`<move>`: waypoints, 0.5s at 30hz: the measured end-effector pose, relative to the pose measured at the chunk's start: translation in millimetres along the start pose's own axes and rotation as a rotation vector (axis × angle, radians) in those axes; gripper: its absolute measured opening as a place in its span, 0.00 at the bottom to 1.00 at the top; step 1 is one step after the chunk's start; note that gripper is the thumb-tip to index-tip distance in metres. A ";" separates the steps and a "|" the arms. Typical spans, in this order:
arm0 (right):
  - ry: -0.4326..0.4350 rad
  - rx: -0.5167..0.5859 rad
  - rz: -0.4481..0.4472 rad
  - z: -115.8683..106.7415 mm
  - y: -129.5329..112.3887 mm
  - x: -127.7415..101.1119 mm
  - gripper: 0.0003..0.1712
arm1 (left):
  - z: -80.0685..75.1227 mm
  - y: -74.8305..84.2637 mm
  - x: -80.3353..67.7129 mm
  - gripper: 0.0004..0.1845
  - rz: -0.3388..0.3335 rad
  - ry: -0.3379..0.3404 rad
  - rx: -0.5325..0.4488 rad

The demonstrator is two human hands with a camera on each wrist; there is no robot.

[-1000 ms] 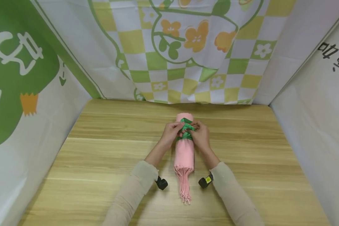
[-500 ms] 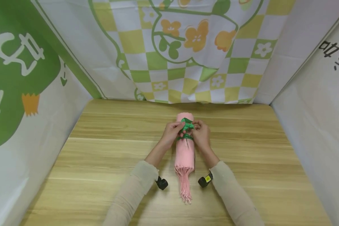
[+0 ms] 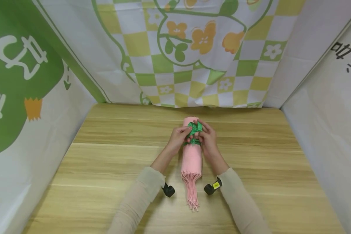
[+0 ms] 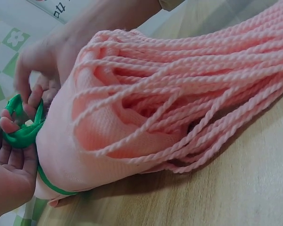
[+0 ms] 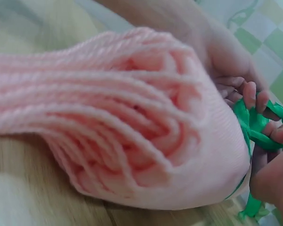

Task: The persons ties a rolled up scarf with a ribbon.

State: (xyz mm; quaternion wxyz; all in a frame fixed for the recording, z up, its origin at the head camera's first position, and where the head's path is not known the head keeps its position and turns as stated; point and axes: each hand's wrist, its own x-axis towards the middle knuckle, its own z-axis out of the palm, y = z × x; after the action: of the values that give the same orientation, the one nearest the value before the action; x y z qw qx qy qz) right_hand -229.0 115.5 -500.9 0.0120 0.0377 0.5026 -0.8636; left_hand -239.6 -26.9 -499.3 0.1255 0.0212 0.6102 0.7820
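A pink scarf [image 3: 191, 159], rolled into a cylinder, lies lengthwise on the table with its twisted fringe [image 3: 192, 193] toward me. A green ribbon [image 3: 195, 128] circles the roll in its upper half, and its loose part is bunched above the band. My left hand [image 3: 176, 139] pinches this bunched ribbon from the left. From the other side my right hand [image 3: 210, 140] holds ribbon between thumb and fingers, with the index finger raised along it. In the left wrist view the ribbon [image 4: 23, 139] forms a loop between both hands. The right wrist view shows ribbon [image 5: 257, 127] passing among the fingers.
The wooden table [image 3: 120, 162] extends on both sides of the scarf. A checkered, flower-printed cloth [image 3: 199, 74] hangs at its back edge. Printed panels stand at left and right. Black wrist cameras [image 3: 168, 191] hang below the sleeves.
The ribbon's bunched part has opened into a wider loop above the band. My right fingers have shifted up and spread around it. My left hand keeps its pinch; the scarf stays in place.
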 end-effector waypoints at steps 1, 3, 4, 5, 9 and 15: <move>-0.017 0.048 0.002 -0.3 -0.7 -0.8 0.35 | 0.0 -0.1 -0.2 0.16 -0.002 0.007 -0.003; -0.028 0.109 0.014 -0.5 -1.7 -1.9 0.32 | -0.3 -0.3 -0.5 0.16 -0.003 0.021 -0.007; -0.017 0.137 0.021 -0.5 -1.9 -2.1 0.29 | -0.4 -0.4 -0.8 0.15 -0.002 0.026 -0.010; -0.003 0.154 0.024 -0.4 -2.0 -2.4 0.25 | -0.7 -0.6 -1.2 0.15 0.001 0.029 -0.008; 0.073 0.218 0.046 1.9 -2.6 -2.5 0.12 | -1.4 -1.9 -2.4 0.15 0.002 0.037 -0.003; 0.018 0.508 0.240 1.3 -6.4 -4.2 0.09 | -2.4 -3.2 -3.3 0.14 0.001 0.028 -0.005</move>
State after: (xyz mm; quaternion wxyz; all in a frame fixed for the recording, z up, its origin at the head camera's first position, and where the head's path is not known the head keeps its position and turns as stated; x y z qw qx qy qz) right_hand -225.2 117.5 -494.4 0.0998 0.1061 0.2620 -0.9540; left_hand -236.3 -29.2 -502.5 0.1166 0.0104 0.6101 0.7836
